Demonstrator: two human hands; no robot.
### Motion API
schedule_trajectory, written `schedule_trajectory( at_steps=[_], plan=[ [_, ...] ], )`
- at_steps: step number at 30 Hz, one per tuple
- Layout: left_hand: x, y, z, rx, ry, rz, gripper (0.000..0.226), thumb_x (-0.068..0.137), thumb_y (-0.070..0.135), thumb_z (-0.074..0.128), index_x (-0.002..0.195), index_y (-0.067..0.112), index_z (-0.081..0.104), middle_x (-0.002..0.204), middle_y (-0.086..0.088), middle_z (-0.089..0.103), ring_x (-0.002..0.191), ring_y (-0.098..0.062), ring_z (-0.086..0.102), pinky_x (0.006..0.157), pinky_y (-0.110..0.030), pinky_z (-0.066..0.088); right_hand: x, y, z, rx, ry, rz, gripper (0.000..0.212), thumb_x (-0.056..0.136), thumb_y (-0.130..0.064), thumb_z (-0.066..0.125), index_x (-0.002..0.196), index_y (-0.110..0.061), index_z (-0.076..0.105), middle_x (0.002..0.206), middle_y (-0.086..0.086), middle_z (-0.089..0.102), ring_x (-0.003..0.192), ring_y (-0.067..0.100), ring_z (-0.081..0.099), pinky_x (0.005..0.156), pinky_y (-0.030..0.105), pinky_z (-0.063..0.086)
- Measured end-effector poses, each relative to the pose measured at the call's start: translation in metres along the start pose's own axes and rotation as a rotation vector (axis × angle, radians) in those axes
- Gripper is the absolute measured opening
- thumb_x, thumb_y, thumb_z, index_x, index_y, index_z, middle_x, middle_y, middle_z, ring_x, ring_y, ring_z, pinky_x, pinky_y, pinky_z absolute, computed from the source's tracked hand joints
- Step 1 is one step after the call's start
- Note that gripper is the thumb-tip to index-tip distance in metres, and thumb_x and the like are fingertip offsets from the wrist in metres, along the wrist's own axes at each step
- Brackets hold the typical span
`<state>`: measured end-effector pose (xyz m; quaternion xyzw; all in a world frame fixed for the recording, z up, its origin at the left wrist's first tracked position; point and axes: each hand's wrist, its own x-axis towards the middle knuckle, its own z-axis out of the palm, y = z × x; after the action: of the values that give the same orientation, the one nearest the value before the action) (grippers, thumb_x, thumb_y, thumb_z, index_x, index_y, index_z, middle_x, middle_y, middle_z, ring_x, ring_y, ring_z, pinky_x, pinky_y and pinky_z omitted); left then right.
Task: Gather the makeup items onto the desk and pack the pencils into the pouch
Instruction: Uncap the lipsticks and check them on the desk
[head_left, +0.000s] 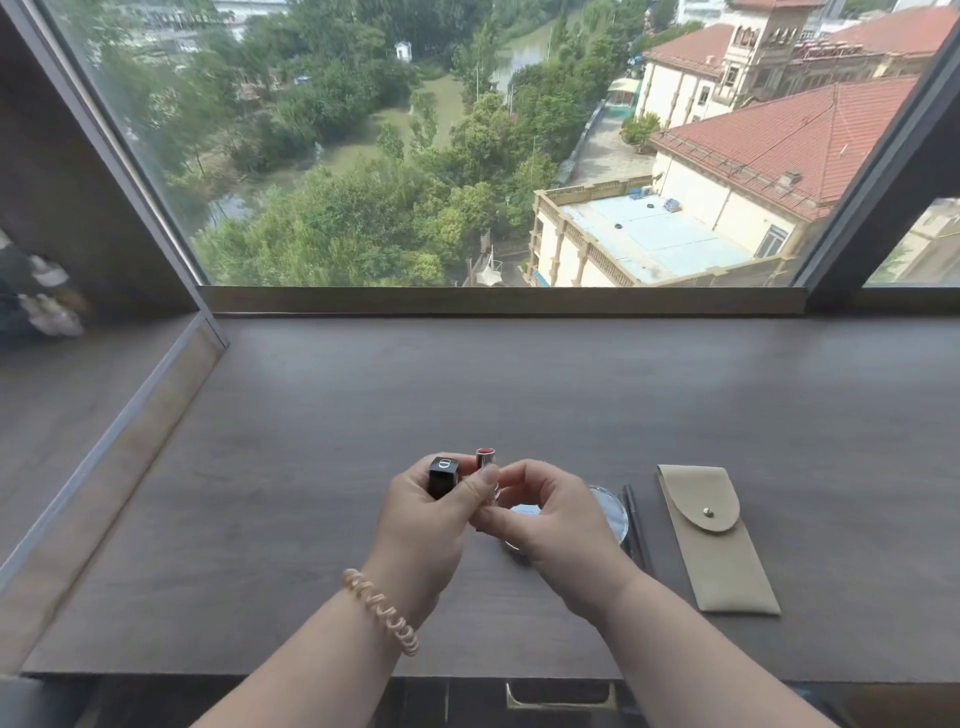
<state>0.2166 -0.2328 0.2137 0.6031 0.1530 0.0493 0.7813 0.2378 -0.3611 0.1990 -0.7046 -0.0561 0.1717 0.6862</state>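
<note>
My left hand (423, 525) grips a black lipstick cap (443, 475) upright above the dark wooden desk (363, 395). My right hand (558, 525) pinches the uncapped lipstick tube (487, 467), its red tip showing at the top. Both hands meet near the desk's front middle. Under my right hand lies a round clear-lidded compact (613, 512), partly hidden. Two dark pencils (636, 525) lie side by side just right of it. A beige pouch (714, 540) with a snapped flap lies flat further right.
A large window (493, 145) with a sill runs along the desk's far edge. A lower side ledge (78, 405) sits to the left behind a metal-edged divider, with blurred light objects (47, 306) on it. A drawer handle (561, 696) shows below the front edge.
</note>
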Motion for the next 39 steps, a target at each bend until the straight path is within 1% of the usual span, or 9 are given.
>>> schedule_trajectory(
  at_steps=[3,8,14,20,25,31,34,36,39],
  plan=[
    [0.0,0.0,-0.005,0.013,-0.012,-0.006,0.006,0.08,0.003,0.068,0.077,0.006,0.064,0.06,-0.004,0.064,0.054,-0.013,0.061,0.051,-0.024,0.049,0.001,0.0,-0.001,0.126,-0.128,0.023,0.028,0.069,-0.017,0.078,0.097,-0.016,0.072,0.085,0.014,0.071,0.082,0.018,0.067,0.075,0.027,0.05],
    [0.002,-0.007,-0.011,0.023,-0.025,-0.02,0.005,0.081,0.003,0.068,0.08,0.004,0.064,0.061,-0.007,0.066,0.06,-0.022,0.064,0.057,-0.031,0.055,0.001,0.0,0.003,0.064,-0.075,0.082,0.053,0.059,-0.023,0.086,0.107,-0.026,0.064,0.081,0.003,0.067,0.079,0.01,0.066,0.064,0.016,0.047],
    [0.003,-0.018,-0.017,0.03,-0.047,-0.023,0.007,0.078,0.001,0.069,0.082,-0.001,0.064,0.068,-0.009,0.069,0.067,-0.019,0.068,0.06,-0.028,0.055,0.003,0.009,0.01,-0.068,-0.042,0.045,0.037,0.066,-0.023,0.084,0.097,-0.034,0.067,0.082,0.004,0.072,0.084,0.019,0.069,0.091,0.044,0.052],
    [0.001,-0.034,-0.027,0.086,-0.093,-0.04,0.008,0.08,-0.001,0.067,0.086,-0.006,0.064,0.071,-0.016,0.066,0.067,-0.004,0.068,0.058,-0.015,0.051,0.003,0.024,0.009,0.049,-0.124,0.2,0.047,0.073,-0.006,0.079,0.111,-0.027,0.059,0.082,0.001,0.074,0.089,0.019,0.071,0.076,0.02,0.052],
    [-0.004,-0.058,-0.043,0.17,-0.14,-0.087,0.01,0.079,0.003,0.069,0.086,-0.002,0.064,0.064,-0.01,0.059,0.063,-0.019,0.058,0.059,-0.026,0.051,0.002,0.039,0.001,-0.009,-0.311,0.301,0.046,0.079,-0.001,0.072,0.119,-0.013,0.055,0.101,0.017,0.072,0.096,0.024,0.069,0.092,0.03,0.051],
    [-0.003,-0.075,-0.051,0.185,-0.169,-0.148,0.01,0.079,-0.002,0.069,0.089,-0.001,0.066,0.07,-0.004,0.07,0.072,-0.016,0.068,0.071,-0.029,0.054,0.005,0.052,0.003,-0.241,-0.251,0.254,0.02,0.074,-0.009,0.076,0.089,-0.014,0.065,0.086,0.001,0.073,0.082,0.008,0.068,0.08,0.021,0.053],
    [-0.001,-0.078,-0.053,0.284,-0.154,-0.138,0.021,0.069,0.024,0.08,0.083,0.016,0.067,0.065,0.002,0.061,0.068,-0.014,0.06,0.07,-0.028,0.05,0.009,0.052,0.006,-0.462,-0.203,0.188,0.013,0.071,-0.028,0.076,0.077,-0.024,0.065,0.074,-0.014,0.065,0.067,-0.007,0.056,0.063,0.011,0.043],
    [0.001,-0.081,-0.056,0.394,-0.117,-0.115,0.034,0.059,0.042,0.072,0.084,0.024,0.06,0.064,0.007,0.046,0.063,-0.011,0.044,0.063,-0.022,0.04,0.014,0.059,0.004,-0.514,-0.142,0.186,0.015,0.067,-0.033,0.077,0.075,-0.026,0.066,0.072,-0.015,0.065,0.066,-0.005,0.056,0.065,0.016,0.045],
    [0.007,-0.085,-0.06,0.303,-0.016,-0.197,0.025,0.066,0.029,0.056,0.085,0.015,0.047,0.066,0.007,0.046,0.069,-0.016,0.04,0.066,-0.029,0.036,0.027,0.073,0.001,-0.547,0.009,0.214,0.015,0.061,-0.034,0.073,0.072,-0.029,0.065,0.077,-0.014,0.068,0.078,0.006,0.062,0.084,0.036,0.05]
  ],
)
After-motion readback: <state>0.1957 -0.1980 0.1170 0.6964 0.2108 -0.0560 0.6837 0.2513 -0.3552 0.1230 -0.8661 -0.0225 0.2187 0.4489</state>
